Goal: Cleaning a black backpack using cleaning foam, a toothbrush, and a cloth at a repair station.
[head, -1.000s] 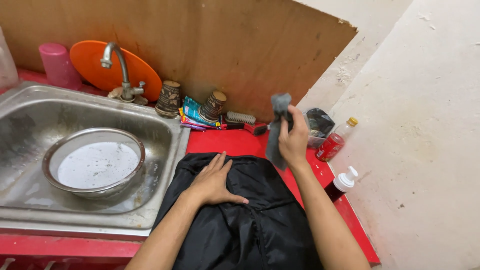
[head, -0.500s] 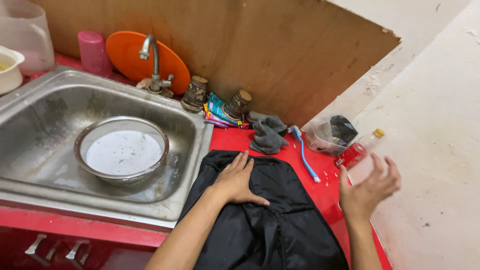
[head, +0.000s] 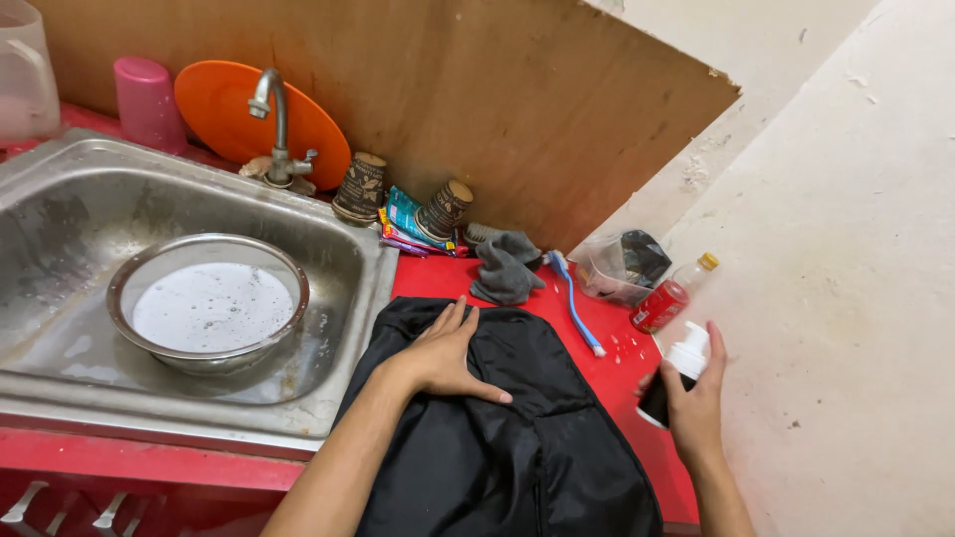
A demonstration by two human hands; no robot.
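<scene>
Left hand: fingers spread flat on smooth black fabric garment. Right hand: fingers clamped round small dark white-capped pump bottle, above glossy red counter.

Two bare forearms, no sleeves in view

The left hand and right hand wear no gloves, rings or watch; both forearms rise uncovered from the lower edge of the frame.
</scene>
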